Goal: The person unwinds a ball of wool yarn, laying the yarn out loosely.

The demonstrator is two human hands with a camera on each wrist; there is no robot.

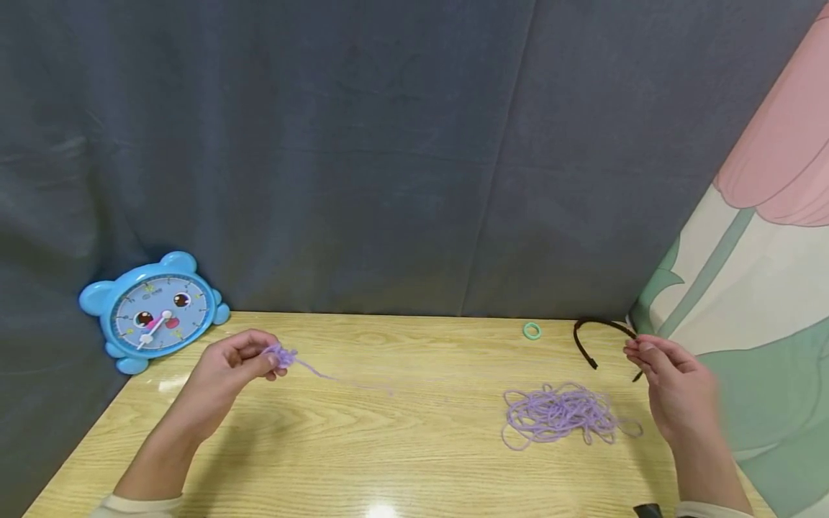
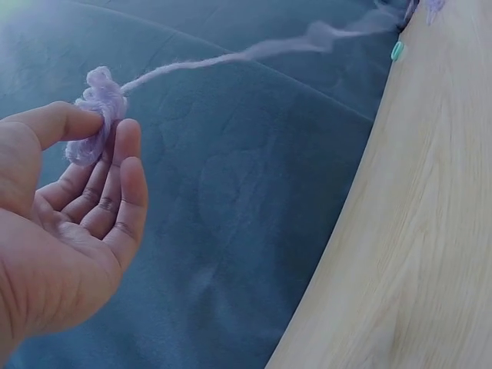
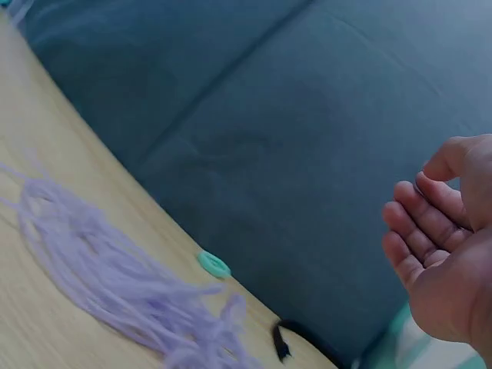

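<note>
My left hand (image 1: 239, 363) pinches a small bunched clump of purple yarn (image 1: 282, 356) between thumb and index finger, the other fingers loosely bent below, as the left wrist view shows. From the clump a yarn strand (image 2: 184, 67) stretches off to the right, blurred farther out. A loose tangled pile of purple yarn (image 1: 560, 414) lies on the table at the right. Above the table, right of that pile, hovers my right hand (image 1: 683, 388). In the right wrist view its fingers (image 3: 415, 204) are relaxed, thumb close to the index finger, with nothing visible between them.
A black headband (image 1: 599, 321) lies at the back right, partly hidden by the right hand. Near it is a mint-green ring (image 1: 532, 331). A blue bear-shaped clock (image 1: 158, 309) leans at the back left. Dark curtain (image 1: 388, 158) hangs behind the wooden table (image 1: 388, 460).
</note>
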